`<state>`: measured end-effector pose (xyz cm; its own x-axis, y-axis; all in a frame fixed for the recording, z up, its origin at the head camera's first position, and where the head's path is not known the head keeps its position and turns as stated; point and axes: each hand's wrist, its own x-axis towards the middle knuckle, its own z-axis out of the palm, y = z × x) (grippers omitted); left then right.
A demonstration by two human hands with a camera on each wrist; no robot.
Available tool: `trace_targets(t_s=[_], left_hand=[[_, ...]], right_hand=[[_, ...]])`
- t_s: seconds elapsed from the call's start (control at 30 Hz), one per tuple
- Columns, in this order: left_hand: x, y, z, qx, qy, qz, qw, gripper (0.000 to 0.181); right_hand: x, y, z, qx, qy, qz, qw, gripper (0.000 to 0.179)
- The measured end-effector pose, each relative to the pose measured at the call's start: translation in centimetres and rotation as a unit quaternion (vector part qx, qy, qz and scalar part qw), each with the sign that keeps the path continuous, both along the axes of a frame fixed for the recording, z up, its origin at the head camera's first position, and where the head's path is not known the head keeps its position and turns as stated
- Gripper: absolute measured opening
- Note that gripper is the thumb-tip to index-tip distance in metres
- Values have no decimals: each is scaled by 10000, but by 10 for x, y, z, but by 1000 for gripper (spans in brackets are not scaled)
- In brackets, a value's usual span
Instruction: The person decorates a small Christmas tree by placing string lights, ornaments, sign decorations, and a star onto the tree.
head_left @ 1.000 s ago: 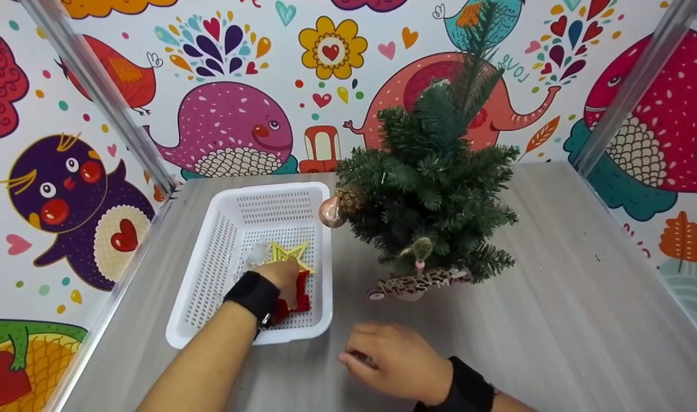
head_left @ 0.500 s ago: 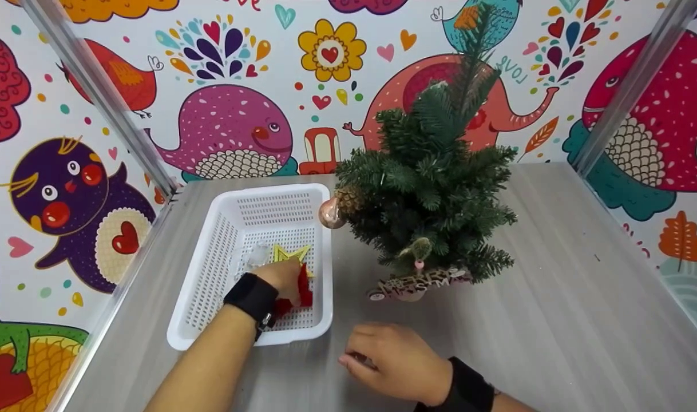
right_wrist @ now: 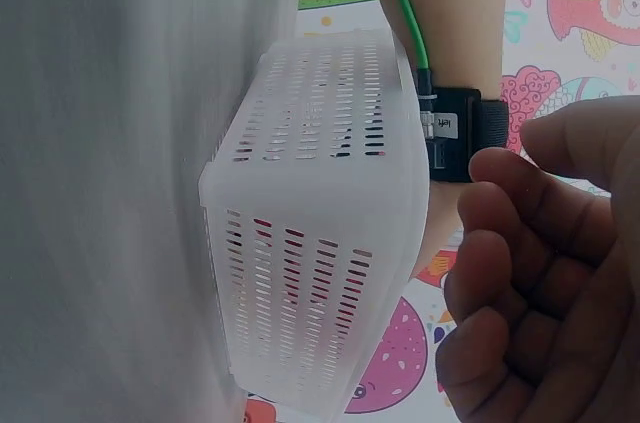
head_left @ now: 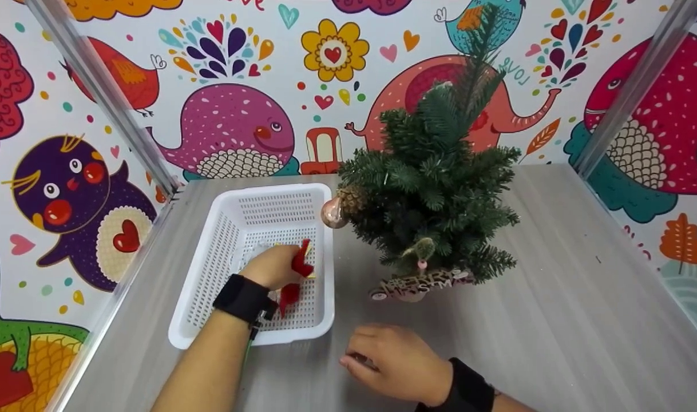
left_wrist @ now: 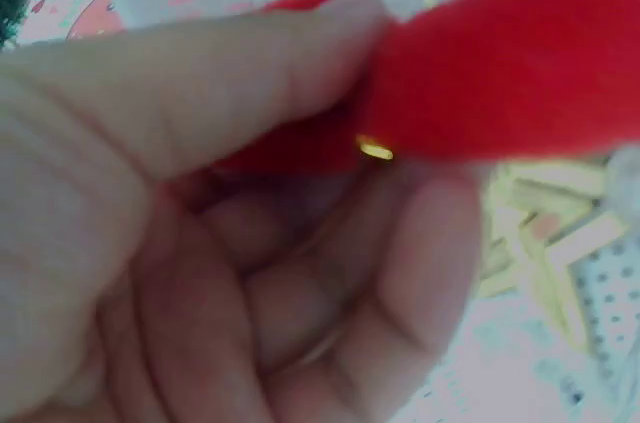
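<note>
My left hand is inside the white plastic basket. Thumb and fingers pinch a soft red bow, which in the left wrist view has a small gold tie at its middle. Another patch of red shows just below the hand in the head view. Under the bow lies a yellow star, partly covered. Idle near the front of the table, my right hand has loosely curled fingers and holds nothing. The basket's side faces it in the right wrist view.
A small Christmas tree stands right of the basket. On it hang a pinkish bauble, a pine cone and a Merry Christmas sign. Metal posts and patterned walls border the table.
My left hand has lifted the red bow slightly and shifted it toward the back of the basket, now over the star. The right hand has stayed in place.
</note>
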<state>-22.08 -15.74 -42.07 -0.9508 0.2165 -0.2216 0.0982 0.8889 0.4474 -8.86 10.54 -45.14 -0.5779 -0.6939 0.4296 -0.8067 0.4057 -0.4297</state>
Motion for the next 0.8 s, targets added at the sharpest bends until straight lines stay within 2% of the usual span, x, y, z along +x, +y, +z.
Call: trace_targets(t_s=[0.13,0.23,0.33,0.4,0.47,0.53,0.6,0.63,0.67,0.7,0.73,0.77,0.8], left_hand=[[-4,-5,7,540,611,92,9966,20],[-1,-9,16,1079,1014,445,9880,14],[9,-10,29,1676,1429,1050,9698,20],[21,-8,38,2267,1700,1420,9484,24],[36,-4,48,3025,2047,1529,9183,26],[54,4,57,3889,2397,1295,8801,26],[71,13,65,4777,2713,636,8332,26],[80,19,69,5176,2847,215,8066,26],[88,26,72,5476,2975,-209,7818,27],[96,33,74,5737,3045,-614,7579,28],[102,42,76,6013,3060,-1058,7305,27],[107,52,77,6207,3035,-1410,7090,28],[112,62,78,6302,3008,-1597,6977,31]], right_hand=[[-4,0,1,81,-42,-34,10000,20],[-6,-1,3,130,-4,-83,9999,19],[-6,0,7,75,29,-80,9999,17],[-5,2,11,-42,93,-52,9999,15],[-2,5,19,-230,207,-3,9995,11],[2,10,30,-517,359,91,9980,9],[5,16,44,-1017,676,329,9920,7],[7,18,52,-1337,897,484,9858,7],[7,21,60,-1700,1153,646,9765,8],[8,24,67,-2094,1435,738,9644,9],[9,27,73,-2502,1689,783,9501,11],[9,30,78,-2951,1876,793,9335,11],[10,32,82,-3359,1934,764,9186,13]])
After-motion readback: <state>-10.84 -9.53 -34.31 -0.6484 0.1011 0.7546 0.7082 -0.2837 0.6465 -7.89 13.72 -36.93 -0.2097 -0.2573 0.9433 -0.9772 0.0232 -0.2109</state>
